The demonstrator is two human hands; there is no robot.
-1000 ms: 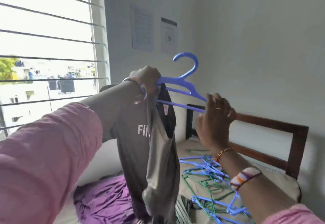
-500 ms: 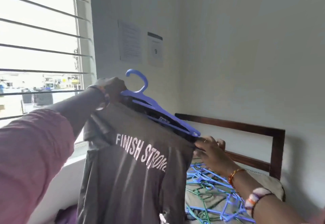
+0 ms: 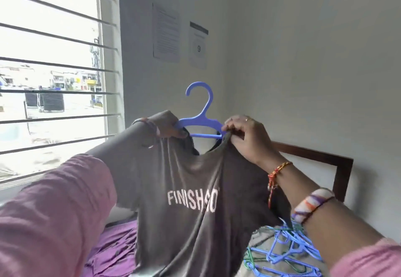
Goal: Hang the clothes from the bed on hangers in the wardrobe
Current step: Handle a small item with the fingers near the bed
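Note:
A grey t-shirt (image 3: 191, 211) with white lettering hangs in front of me on a blue plastic hanger (image 3: 200, 120), whose hook points up. My left hand (image 3: 167, 126) grips the hanger's left arm together with the shirt's left shoulder. On the other side, my right hand (image 3: 245, 133) pinches the shirt's right shoulder at the hanger's right end. Both hanger ends are hidden under the fabric and my fingers. No wardrobe is in view.
A tangle of several blue and green hangers (image 3: 284, 252) lies on the bed at lower right. Purple cloth (image 3: 112, 248) lies on the bed at lower left. A dark wooden headboard (image 3: 338, 168) stands against the wall; a barred window (image 3: 54, 81) is left.
The hanger has levelled out from a steep tilt and now faces me. My right hand rose from the shirt's lower shoulder to the hanger's right end, and the shirt hangs spread.

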